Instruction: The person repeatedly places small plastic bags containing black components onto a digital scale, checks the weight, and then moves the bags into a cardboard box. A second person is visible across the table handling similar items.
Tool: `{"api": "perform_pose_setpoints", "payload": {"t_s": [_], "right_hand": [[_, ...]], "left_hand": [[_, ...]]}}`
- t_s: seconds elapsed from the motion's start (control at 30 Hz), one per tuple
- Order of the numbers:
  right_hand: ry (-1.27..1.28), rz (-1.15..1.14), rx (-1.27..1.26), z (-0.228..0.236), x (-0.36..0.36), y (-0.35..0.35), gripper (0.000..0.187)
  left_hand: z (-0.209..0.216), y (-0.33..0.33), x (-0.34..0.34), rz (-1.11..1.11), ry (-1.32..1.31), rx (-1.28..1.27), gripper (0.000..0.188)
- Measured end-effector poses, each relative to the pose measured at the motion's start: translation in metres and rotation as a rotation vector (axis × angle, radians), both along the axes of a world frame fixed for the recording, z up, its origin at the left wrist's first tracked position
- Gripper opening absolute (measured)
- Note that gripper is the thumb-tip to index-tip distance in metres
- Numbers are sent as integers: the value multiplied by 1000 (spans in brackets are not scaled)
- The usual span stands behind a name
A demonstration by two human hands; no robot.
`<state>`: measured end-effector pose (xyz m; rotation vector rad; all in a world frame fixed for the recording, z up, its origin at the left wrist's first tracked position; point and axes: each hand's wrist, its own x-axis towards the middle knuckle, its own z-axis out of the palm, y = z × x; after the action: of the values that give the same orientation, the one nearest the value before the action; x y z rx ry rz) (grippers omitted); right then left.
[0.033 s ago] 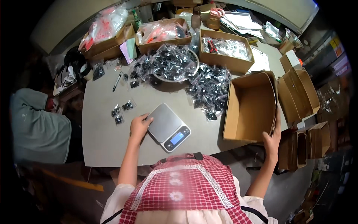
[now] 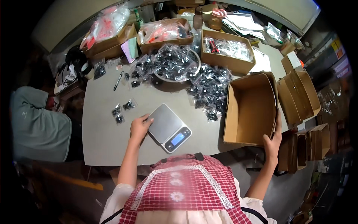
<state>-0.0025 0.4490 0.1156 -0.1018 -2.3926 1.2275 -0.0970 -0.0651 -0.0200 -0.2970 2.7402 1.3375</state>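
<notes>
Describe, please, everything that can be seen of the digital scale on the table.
The scale is a flat device with rounded corners, a white body and a smooth grey plate that looks like metal. On its near right end is a dark panel with a lit blue display between buttons, too small to make out. It lies flat on the grey table, turned diagonally, near its front edge. The left grip is at its left side, thumb on the plate's edge.

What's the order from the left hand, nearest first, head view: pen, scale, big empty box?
1. Scale: touching the left hand, on its right.
2. Pen: farther up the table, leftward.
3. Big empty box: far right, by the right hand.
</notes>
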Motion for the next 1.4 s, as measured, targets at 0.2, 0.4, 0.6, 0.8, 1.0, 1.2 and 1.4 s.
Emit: {"api": "perform_pose_setpoints", "payload": {"t_s": [0.2, 0.4, 0.6, 0.8, 1.0, 1.2, 1.4], "right_hand": [[-54, -78, 51, 27, 31, -22, 83], [-81, 80, 392, 51, 72, -35, 83], [-269, 189, 542, 48, 102, -54, 96], [-357, -76, 217, 33, 101, -60, 103], [-249, -454, -283, 36, 131, -32, 100], [-184, -583, -109, 41, 145, -8, 99], [-126, -320, 25, 35, 65, 21, 91]], "left_hand": [[7, -7, 22, -37, -47, 81, 44], [3, -19, 12, -139, -49, 32, 46], [16, -16, -1, -152, -121, -19, 43], [38, 87, -31, -457, 272, -470, 44], [-25, 220, -49, -1152, 989, -586, 65], [-44, 267, -100, -1174, 811, -797, 56], [-36, 279, -163, -1016, 703, -934, 42]]}}
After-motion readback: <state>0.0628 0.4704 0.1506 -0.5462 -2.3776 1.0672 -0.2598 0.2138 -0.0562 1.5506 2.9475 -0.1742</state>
